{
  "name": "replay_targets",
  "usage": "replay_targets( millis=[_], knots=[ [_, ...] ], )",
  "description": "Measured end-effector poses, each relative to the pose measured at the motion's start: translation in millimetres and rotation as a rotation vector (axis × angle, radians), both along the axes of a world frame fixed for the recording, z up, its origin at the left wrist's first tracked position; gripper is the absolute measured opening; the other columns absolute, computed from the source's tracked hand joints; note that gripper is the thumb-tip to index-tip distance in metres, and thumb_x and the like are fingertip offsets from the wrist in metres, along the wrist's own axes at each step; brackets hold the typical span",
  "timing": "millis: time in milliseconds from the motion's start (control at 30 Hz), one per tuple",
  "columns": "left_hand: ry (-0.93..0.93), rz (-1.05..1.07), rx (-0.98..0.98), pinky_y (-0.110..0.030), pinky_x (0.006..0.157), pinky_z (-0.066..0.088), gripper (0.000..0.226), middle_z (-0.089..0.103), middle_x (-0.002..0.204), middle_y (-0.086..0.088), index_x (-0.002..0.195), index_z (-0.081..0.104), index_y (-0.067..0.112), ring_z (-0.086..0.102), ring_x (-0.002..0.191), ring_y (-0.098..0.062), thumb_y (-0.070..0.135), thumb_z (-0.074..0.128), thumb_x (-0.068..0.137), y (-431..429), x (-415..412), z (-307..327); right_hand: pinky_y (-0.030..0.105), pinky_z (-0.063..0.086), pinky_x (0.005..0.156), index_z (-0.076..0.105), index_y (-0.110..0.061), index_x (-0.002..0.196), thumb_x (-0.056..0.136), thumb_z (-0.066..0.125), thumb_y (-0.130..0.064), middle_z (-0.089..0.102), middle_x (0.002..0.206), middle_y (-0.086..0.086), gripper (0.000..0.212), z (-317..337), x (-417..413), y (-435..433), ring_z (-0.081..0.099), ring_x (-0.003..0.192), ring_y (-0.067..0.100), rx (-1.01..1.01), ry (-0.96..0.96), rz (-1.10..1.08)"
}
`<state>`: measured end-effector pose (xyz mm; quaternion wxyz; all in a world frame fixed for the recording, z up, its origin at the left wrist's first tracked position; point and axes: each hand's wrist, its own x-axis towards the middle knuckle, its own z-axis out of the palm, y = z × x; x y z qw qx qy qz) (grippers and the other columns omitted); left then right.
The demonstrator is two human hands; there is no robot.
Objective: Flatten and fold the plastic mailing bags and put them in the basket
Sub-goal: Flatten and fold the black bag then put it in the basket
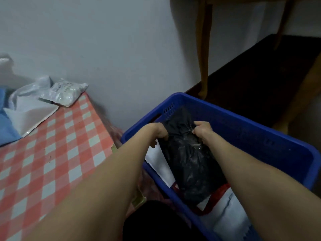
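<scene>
Both hands grip the far end of a black bag inside the blue basket; left hand and right hand have fingers curled on it.

Most fingertips of my left grip and right grip are buried in the black plastic mailing bag, which hides most of the white plastic bags beneath. The blue plastic basket is cut off below.

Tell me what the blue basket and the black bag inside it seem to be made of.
Blue basket: apparently rigid moulded plastic, smooth with a dull sheen; slotted vents in its wall. Black bag: likely thin plastic film, slightly glossy; it shows fine creases with pale glints and bunches where the left hand and right hand grip it.
</scene>
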<state>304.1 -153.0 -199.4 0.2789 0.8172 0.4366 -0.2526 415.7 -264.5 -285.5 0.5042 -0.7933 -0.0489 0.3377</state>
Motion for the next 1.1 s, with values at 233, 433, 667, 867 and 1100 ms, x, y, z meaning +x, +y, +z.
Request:
replay_targets(
  millis=[233, 433, 667, 867, 1100],
  knots=[
    [0.135, -0.201, 0.209, -0.038, 0.082, 0.051, 0.032, 0.057, 0.108, -0.019, 0.122, 0.050, 0.000, 0.056, 0.085, -0.030, 0.019, 0.054, 0.096, 32.3, 18.4, -6.5, 0.042, 0.055, 0.089, 0.076, -0.041, 0.077, 0.074, 0.053, 0.003, 0.073, 0.103, 0.002, 0.049, -84.4, -5.8, 34.2, 0.068, 0.093, 0.029, -0.065, -0.081, 0.247],
    [0.306, -0.351, 0.243, -0.031, 0.071, 0.041, 0.032, 0.049, 0.107, -0.011, 0.122, 0.054, 0.000, 0.049, 0.088, -0.023, 0.021, 0.051, 0.097, 53.0, 30.9, -30.9, 0.036, 0.049, 0.094, 0.056, -0.035, 0.131, 0.090, 0.050, -0.013, 0.064, 0.126, 0.004, 0.047, -117.2, -16.1, 62.1, 0.061, 0.112, 0.027, -0.185, -0.160, 0.309],
    [0.420, -0.454, 0.192, -0.033, 0.073, 0.039, 0.029, 0.047, 0.105, -0.011, 0.119, 0.055, 0.002, 0.047, 0.078, -0.023, 0.022, 0.046, 0.101, 63.1, 33.9, -46.9, 0.043, 0.047, 0.095, 0.021, -0.036, 0.152, 0.086, 0.042, -0.006, 0.052, 0.136, 0.014, 0.076, -141.7, -22.6, 71.1, 0.053, 0.117, 0.037, -0.349, -0.189, 0.473],
    [0.395, -0.458, 0.236, -0.030, 0.065, 0.038, 0.021, 0.050, 0.090, -0.007, 0.100, 0.057, 0.003, 0.043, 0.060, -0.017, 0.023, 0.049, 0.099, 62.0, 26.4, -39.5, 0.044, 0.039, 0.106, 0.025, -0.036, 0.150, 0.091, 0.052, -0.021, 0.030, 0.153, 0.015, 0.067, -109.2, -25.0, 73.2, 0.034, 0.135, 0.037, -0.397, -0.285, 0.490],
    [0.208, -0.430, 0.415, -0.035, 0.072, 0.044, 0.007, 0.056, 0.087, -0.008, 0.091, 0.055, 0.008, 0.055, 0.077, -0.027, 0.014, 0.054, 0.091, 55.0, -11.7, 4.8, 0.045, 0.036, 0.107, 0.032, -0.022, 0.145, 0.092, 0.055, -0.025, 0.033, 0.145, 0.014, 0.057, -19.7, -33.3, 75.5, 0.034, 0.132, 0.037, -0.393, -0.383, 0.447]
  ],
)
